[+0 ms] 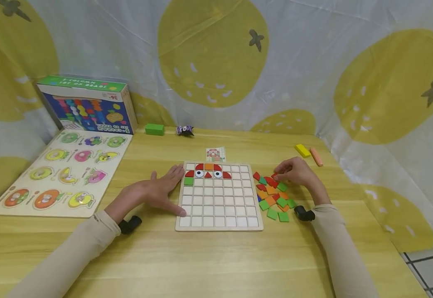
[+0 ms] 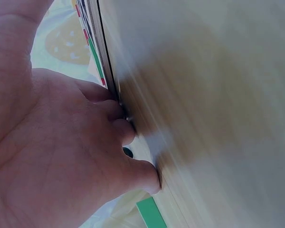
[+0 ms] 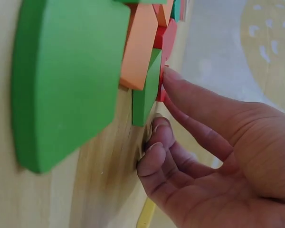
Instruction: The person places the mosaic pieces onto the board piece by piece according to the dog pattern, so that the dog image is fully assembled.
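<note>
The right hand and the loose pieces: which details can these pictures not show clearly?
- Head view: the right hand covers the red piece at its fingers; whether it is gripped cannot be told.
- Right wrist view: the nearest green piece is cut off by the top edge.
- Left wrist view: the board is seen edge-on and blurred; the left hand hides the rest.
- Head view: the card is too small to read.

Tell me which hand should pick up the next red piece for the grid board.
Right. The right hand is already at the pile of loose pieces, fingertips touching a red piece. The left hand lies flat against the grid board on its far side, seemingly steadying it.
</note>
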The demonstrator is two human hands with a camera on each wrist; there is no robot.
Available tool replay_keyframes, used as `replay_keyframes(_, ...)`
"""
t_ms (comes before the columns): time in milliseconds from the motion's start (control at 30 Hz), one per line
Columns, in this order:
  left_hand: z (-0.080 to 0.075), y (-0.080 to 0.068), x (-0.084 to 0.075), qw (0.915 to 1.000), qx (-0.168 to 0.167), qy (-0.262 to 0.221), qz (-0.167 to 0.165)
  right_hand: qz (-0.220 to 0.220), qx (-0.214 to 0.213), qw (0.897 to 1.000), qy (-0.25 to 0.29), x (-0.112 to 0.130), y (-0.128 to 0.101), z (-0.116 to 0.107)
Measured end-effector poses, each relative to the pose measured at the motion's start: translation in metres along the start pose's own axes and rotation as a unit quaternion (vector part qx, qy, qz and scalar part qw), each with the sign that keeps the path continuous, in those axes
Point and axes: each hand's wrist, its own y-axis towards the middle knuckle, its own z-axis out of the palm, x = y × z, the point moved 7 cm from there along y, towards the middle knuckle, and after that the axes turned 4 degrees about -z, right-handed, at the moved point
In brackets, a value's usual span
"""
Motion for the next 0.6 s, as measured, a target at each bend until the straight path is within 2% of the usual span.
replay_keyframes(133,-0.002,0.000,-0.003,0.9999,0.003,0.008,-0.009,0.013,-0.004,1.000,0.001,0.003,-0.001,0.000)
replay_keyframes(400,-0.003,0.000,-0.003,1.0000,0.001,0.004,-0.006,0.046,-0.005,0.999,-0.018,0.005,-0.001,0.000)
replay_keyframes(600,0.001,0.004,0.007,0.9999,-0.012,-0.005,0.011,0.064,0.000,0.998,-0.019,0.002,0.000,0.002)
